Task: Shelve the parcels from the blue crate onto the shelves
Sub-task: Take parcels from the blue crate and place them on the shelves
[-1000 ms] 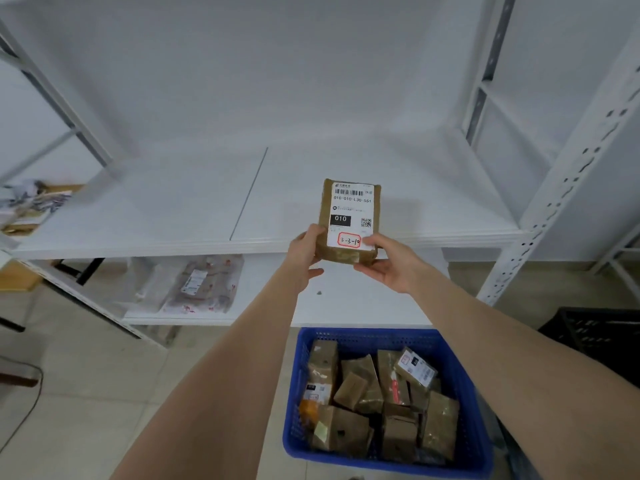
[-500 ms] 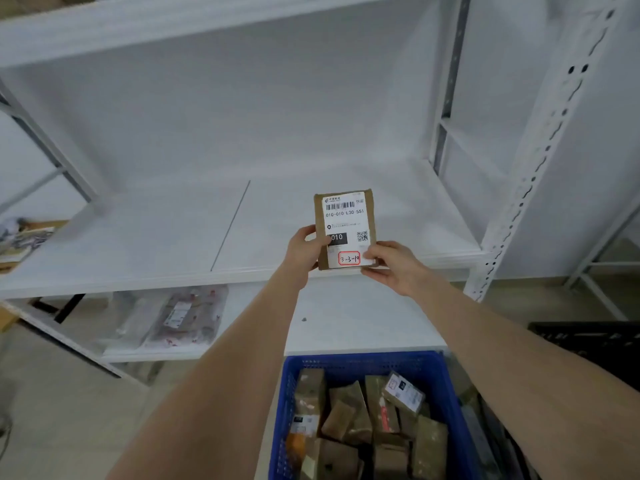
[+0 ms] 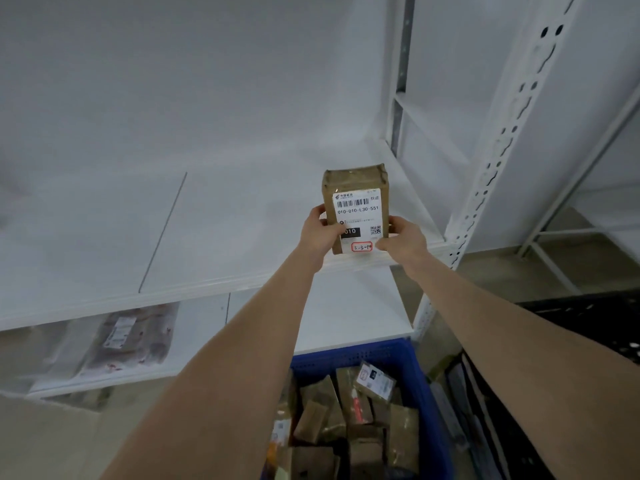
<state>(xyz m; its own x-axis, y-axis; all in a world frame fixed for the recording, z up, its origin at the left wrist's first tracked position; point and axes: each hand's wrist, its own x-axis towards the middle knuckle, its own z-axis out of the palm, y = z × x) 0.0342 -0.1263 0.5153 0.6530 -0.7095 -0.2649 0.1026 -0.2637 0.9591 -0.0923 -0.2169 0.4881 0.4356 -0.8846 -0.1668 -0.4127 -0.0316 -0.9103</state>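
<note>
A brown taped parcel with a white barcode label stands upright at the front right of the white shelf. My left hand grips its left edge and my right hand grips its right lower edge. Whether its bottom touches the shelf I cannot tell. Below, the blue crate holds several brown parcels.
A white perforated upright post rises just right of the parcel. The lower shelf carries a clear bagged packet at the left. A black crate sits on the floor at the right.
Both hands have carried the parcel up and forward over the shelf's front edge, nearer the right post. The view has tilted up and closer to the shelf.
</note>
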